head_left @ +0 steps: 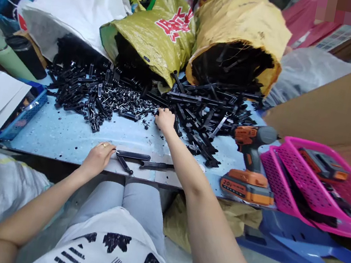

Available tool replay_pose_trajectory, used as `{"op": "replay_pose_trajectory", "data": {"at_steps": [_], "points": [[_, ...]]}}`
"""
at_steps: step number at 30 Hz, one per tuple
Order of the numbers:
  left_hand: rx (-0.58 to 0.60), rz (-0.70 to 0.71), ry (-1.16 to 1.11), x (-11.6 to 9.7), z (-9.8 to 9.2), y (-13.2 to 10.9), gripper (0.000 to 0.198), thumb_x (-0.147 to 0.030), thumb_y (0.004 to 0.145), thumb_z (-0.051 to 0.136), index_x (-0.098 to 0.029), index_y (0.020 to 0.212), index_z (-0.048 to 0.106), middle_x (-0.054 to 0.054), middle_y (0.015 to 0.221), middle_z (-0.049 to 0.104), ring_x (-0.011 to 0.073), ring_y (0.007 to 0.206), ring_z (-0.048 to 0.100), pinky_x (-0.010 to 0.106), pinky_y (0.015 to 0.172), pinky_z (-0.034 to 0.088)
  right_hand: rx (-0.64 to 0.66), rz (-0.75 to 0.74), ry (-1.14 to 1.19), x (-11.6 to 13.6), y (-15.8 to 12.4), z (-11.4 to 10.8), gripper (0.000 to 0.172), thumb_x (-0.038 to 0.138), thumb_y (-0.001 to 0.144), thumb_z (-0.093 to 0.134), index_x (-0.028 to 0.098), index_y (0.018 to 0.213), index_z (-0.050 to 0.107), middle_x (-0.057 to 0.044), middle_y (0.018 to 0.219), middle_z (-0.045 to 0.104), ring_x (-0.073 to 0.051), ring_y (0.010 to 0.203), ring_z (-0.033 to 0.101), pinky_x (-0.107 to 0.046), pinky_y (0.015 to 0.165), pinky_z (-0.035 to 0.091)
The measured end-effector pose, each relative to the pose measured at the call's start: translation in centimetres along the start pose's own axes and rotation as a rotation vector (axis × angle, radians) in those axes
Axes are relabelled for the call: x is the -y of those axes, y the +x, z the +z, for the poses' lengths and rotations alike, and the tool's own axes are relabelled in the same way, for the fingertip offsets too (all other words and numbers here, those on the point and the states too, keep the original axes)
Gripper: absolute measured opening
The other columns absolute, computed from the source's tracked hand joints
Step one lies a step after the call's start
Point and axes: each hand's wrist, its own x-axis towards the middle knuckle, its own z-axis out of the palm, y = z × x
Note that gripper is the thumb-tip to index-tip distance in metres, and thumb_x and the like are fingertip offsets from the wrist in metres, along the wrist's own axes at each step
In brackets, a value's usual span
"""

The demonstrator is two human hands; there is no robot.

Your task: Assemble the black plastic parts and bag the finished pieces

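My left hand (99,157) rests at the near edge of the light blue table (59,133), its fingers pinched on the end of a long black plastic bar (133,155). Beside that bar lie two more black parts (156,165) on a grey metal plate. My right hand (165,119) reaches forward into the heap of small black parts (122,103), fingers curled down among them; whether it holds one is hidden. Longer black strips (206,110) are piled just right of that hand.
Three open sacks, white (78,5), green-yellow (159,33) and yellow (245,26), spill black parts at the back. An orange cordless drill (248,158) stands right, beside pink baskets (315,188). A blue basket (25,114) with white paper sits left. Cardboard (346,103) stands far right.
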Motion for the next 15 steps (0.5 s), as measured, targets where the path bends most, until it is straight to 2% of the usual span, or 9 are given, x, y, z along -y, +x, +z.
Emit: {"op": "replay_pose_trajectory", "data": {"at_steps": [2,4,6,8,10,12,15], "points": [[0.017,0.026,0.043,-0.4,-0.2,0.2,0.024,-0.023,0.094,0.039,-0.013,0.101,0.06,0.011,0.091,0.063,0.0229,0.088,0.057,0.037,0.079,0.049,0.002,-0.037,0.052,0.2,0.2,-0.1,0.027,0.02,0.084,0.047,0.012,0.107,0.058,-0.015,0.109,0.056,-0.025,0.097,0.052,-0.036,0.084,0.037],[0.026,0.056,0.072,-0.6,-0.4,0.3,0.025,-0.023,0.094,0.037,-0.013,0.101,0.059,0.011,0.091,0.063,0.0237,0.088,0.057,0.037,0.078,0.049,-0.079,-0.094,0.144,0.1,-1.0,-0.5,0.023,0.017,0.082,0.048,0.014,0.102,0.06,-0.013,0.105,0.057,-0.022,0.095,0.053,-0.032,0.084,0.039],[0.026,0.074,0.08,-0.6,-0.5,0.3,0.026,-0.024,0.094,0.037,-0.013,0.101,0.06,0.012,0.091,0.064,0.0245,0.088,0.057,0.038,0.079,0.048,-0.234,-0.169,0.259,-0.9,-3.1,-1.5,0.02,0.018,0.083,0.047,0.016,0.098,0.06,-0.01,0.102,0.057,-0.019,0.094,0.054,-0.029,0.084,0.04],[0.012,0.066,0.069,-0.2,-0.4,0.3,0.027,-0.026,0.093,0.037,-0.013,0.099,0.06,0.011,0.091,0.064,0.025,0.088,0.059,0.038,0.079,0.048,-0.434,-0.222,0.325,-3.4,-5.7,-3.6,0.019,0.022,0.085,0.048,0.018,0.098,0.06,-0.008,0.104,0.057,-0.018,0.097,0.053,-0.027,0.086,0.041],[0.001,0.037,0.051,0.4,-0.3,0.5,0.027,-0.03,0.093,0.039,-0.014,0.097,0.06,0.011,0.09,0.065,0.025,0.085,0.06,0.038,0.078,0.048,-0.621,-0.15,0.265,-7.9,-8.2,-6.7,0.019,0.026,0.086,0.048,0.02,0.098,0.061,-0.007,0.106,0.058,-0.017,0.101,0.053,-0.028,0.088,0.041],[0.007,0.014,0.035,0.9,-0.2,0.8,0.028,-0.033,0.092,0.039,-0.016,0.096,0.061,0.01,0.089,0.066,0.0249,0.082,0.061,0.037,0.076,0.048,-0.755,0.08,0.102,-14.2,-10.7,-10.4,0.018,0.028,0.086,0.05,0.02,0.096,0.062,-0.007,0.101,0.06,-0.018,0.101,0.052,-0.031,0.089,0.042],[0.031,0.013,0.022,1.1,-0.2,1.1,0.028,-0.034,0.091,0.039,-0.018,0.096,0.061,0.009,0.089,0.066,0.0254,0.082,0.061,0.037,0.075,0.047,-0.827,0.312,0.016,-24.9,-14.5,-15.0,0.023,0.023,0.087,0.044,0.014,0.096,0.063,-0.015,0.098,0.061,-0.023,0.1,0.052,-0.042,0.086,0.042]]}}
